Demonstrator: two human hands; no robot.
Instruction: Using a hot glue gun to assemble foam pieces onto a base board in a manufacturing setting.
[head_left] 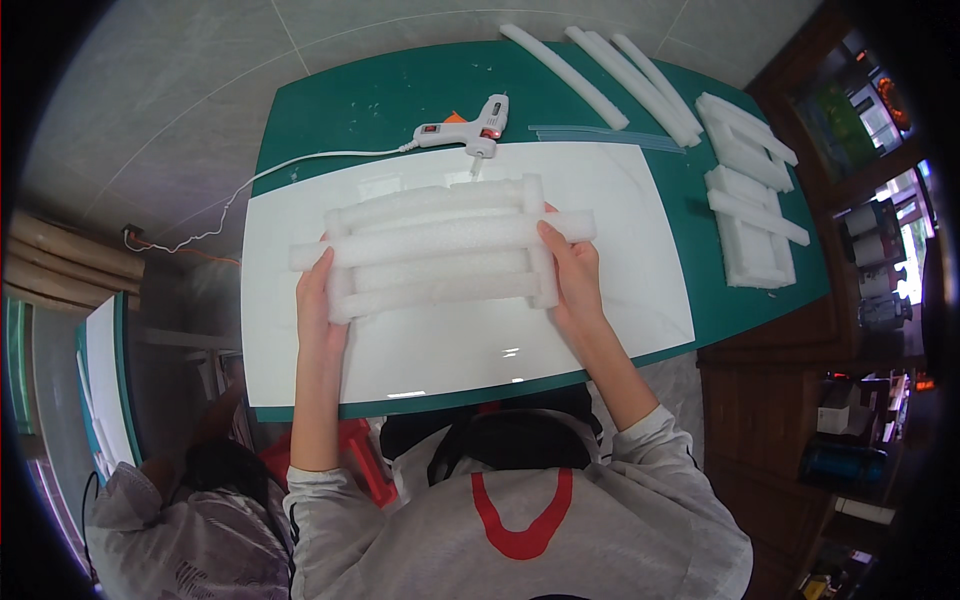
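Note:
Between my two hands is a white foam frame [430, 241] made of long bars joined by a short crosspiece at each end. One long bar across its middle sticks out past both crosspieces. My left hand [314, 290] is closed on the frame's left end, thumb on top by the long bar. At the opposite end my right hand [572, 268] grips the right crosspiece and bar, its thumb on the front face. The fingers of both hands are mostly hidden behind the foam. Beneath the frame lies a glossy white board [450, 360].
A white glue gun [462, 130] rests beyond the board, its cord [300, 160] running off left. Loose foam bars [640, 85] and blue-tinted clear sticks [605, 136] lie at the back right of the green table [350, 110]. Foam frames [755, 230] sit at the right edge. Another person [195, 520] is at lower left.

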